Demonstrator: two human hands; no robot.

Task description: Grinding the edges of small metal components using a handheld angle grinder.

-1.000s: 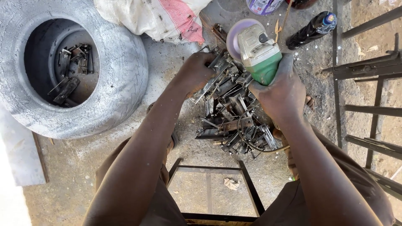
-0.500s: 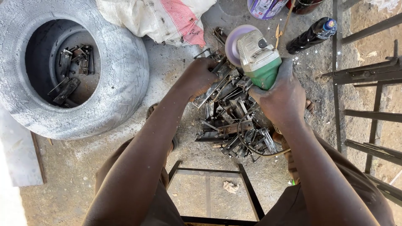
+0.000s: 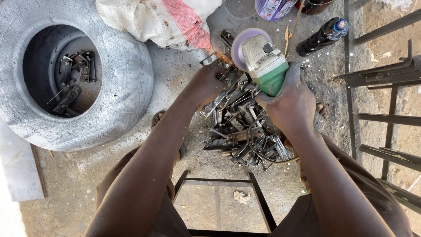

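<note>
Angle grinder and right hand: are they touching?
Touching. The head view shows the right hand wrapped around the green angle grinder body, no gap.

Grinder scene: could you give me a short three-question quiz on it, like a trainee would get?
1. True or false: the right hand holds the green grinder.
2. What does the left hand hold against the disc?
A. a bottle
B. a metal piece
C. a rag
3. Fill in: more metal pieces lie inside the ___ at the left.

Key:
1. True. The right hand wraps the grinder's body.
2. B. A metal piece from the scrap pile; orange sparks show at the disc's edge.
3. tyre. The dark bottle lies untouched at the upper right, beside the sack.
</note>
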